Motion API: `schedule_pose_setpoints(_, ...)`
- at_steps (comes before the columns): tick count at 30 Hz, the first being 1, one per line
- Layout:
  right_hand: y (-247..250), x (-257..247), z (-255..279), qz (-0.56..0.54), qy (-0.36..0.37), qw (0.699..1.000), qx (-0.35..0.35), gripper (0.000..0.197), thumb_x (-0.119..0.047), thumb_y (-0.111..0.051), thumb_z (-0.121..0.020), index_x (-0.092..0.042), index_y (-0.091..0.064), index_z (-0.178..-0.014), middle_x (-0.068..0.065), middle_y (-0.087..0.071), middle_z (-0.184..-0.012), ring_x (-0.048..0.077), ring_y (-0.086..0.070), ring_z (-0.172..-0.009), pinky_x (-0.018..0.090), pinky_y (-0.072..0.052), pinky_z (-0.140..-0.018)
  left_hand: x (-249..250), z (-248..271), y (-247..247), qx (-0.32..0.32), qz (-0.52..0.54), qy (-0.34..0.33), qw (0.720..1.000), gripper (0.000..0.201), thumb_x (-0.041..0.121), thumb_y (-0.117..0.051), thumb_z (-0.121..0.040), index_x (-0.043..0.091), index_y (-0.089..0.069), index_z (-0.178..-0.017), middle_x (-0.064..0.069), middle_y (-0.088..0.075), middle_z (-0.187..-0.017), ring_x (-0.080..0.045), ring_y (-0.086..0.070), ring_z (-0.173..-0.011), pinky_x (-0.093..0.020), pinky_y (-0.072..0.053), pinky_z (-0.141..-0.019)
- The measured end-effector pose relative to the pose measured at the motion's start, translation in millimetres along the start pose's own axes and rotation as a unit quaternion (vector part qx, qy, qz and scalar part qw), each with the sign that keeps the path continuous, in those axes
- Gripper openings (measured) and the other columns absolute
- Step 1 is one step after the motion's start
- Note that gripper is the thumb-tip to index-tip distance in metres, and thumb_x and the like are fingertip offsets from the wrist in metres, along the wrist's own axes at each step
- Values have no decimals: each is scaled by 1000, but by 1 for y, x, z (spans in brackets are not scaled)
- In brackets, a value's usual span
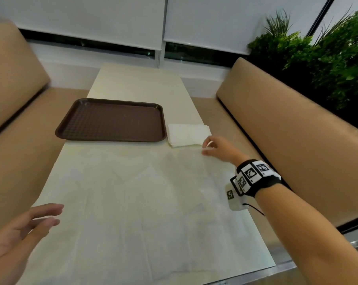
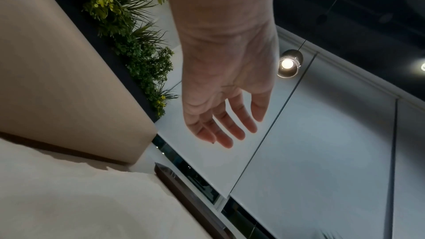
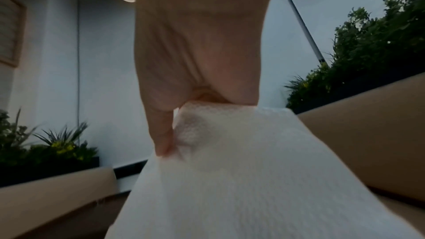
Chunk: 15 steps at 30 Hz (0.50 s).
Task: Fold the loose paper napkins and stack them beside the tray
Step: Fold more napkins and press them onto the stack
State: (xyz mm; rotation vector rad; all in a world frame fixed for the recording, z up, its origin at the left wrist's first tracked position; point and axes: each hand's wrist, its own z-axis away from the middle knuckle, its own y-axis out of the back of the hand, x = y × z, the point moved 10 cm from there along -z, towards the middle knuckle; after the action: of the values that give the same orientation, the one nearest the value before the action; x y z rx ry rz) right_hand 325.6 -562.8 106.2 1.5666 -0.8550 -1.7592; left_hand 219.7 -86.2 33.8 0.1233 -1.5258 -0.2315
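— Pinching the far right corner of the loose napkin (image 1: 145,202), right hand (image 1: 217,148) reaching out over the table (image 1: 141,83), thumb and fingers closed on the paper.

— Spread how?

— Lying open and flat across the near half of the table, running from the near edge up to just short of the tray (image 1: 111,120). Lifted only at the pinched corner; seen from the right wrist, draped down from under the thumb (image 3: 164,134) as a white embossed sheet (image 3: 241,179).

— And the folded ones?

— Stacked as a small folded pile (image 1: 188,133) just right of the tray, touching or nearly touching its right rim; cannot tell which. Sitting just beyond the right hand, fingertips close to the pile's near right corner.

— Pose of that right arm?

— Stretched forward from the near right, forearm angled up and leftward, marker wristband (image 1: 254,175) above the napkin's right edge.

— Left side?

— Left hand (image 1: 26,227) hovering at the near left, by the napkin's left edge, palm turned inward, fingers straight and slightly spread, grasping nothing. Confirmed from the left wrist: relaxed open fingers (image 2: 230,126), nothing between them. Whether touching the paper, cannot tell.

— Surroundings?

— Tan booth seats (image 1: 287,120) on both sides, green plants (image 1: 328,52) at the far right, white blinds (image 1: 91,19) at the far end.
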Motion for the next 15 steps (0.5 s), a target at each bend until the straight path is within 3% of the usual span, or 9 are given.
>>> schedule_pose_setpoints(2, 25, -16, 2, -36, 12, 999, 38, 19, -15, -70, -84, -17, -56, -96, -4, -55, -79, 6, -50, -66, 14, -40, -56, 27, 2, -12, -3, 9, -42, 999, 45, 4, -51, -90, 43, -72, -85, 16, -69, -95, 5, -64, -78, -7, -48, -69)
schedule_pose_setpoints(4, 48, -35, 7, -73, 30, 995, 60, 21, -16, -70, -84, -23, -55, -97, -1, -60, -89, 13, -58, -77, 27, -49, -70, 59, 6, -29, -6, 33, -69, 997, 17, 28, -68, -80, 42, -70, -90, 17, -70, -95, 1, -63, -82, -14, -49, -76)
schedule_pose_setpoints(6, 65, -60, 18, -118, 49, 990, 55, 21, -16, -67, -87, -26, -54, -100, 3, -63, -104, 17, -63, -89, 31, -54, -77, 85, 6, -48, -24, 35, -83, 996, 29, 48, -66, -68, 40, -69, -95, 14, -69, -100, -5, -63, -91, -26, -49, -83)
schedule_pose_setpoints(8, 77, -84, 30, -157, 71, 984, 46, 23, -17, -63, -90, -21, -52, -110, 2, -64, -109, 18, -66, -92, 32, -57, -77, 107, -2, -72, -43, 40, -90, 994, 33, 49, -64, -67, 40, -67, -98, 11, -68, -105, -8, -63, -97, -29, -45, -86)
schedule_pose_setpoints(10, 84, -109, 43, -198, 102, 974, 41, 28, -16, -59, -92, -19, -49, -118, 0, -65, -107, 19, -67, -92, 33, -58, -76, 124, -14, -103, -78, 56, -80, 992, 35, 45, -66, -69, 43, -65, -104, 11, -67, -110, -8, -63, -102, -28, -46, -89)
schedule_pose_setpoints(13, 82, -138, 59, -271, 132, 953, 23, 31, -15, -55, -95, -20, -45, -124, -3, -67, -99, 17, -68, -87, 30, -57, -70, 141, -32, -157, -141, 117, -45, 982, 59, 54, -68, -66, 48, -52, -122, 15, -58, -125, 0, -58, -112, -33, -42, -102)
schedule_pose_setpoints(15, 76, -153, 68, -310, 147, 939, 14, 35, -12, -53, -95, -18, -42, -128, -5, -66, -94, 14, -68, -83, 27, -55, -67, 150, -42, -186, -156, 197, -6, 968, 71, 55, -71, -73, 45, -38, -135, 14, -50, -129, -7, -49, -125, -36, -36, -109)
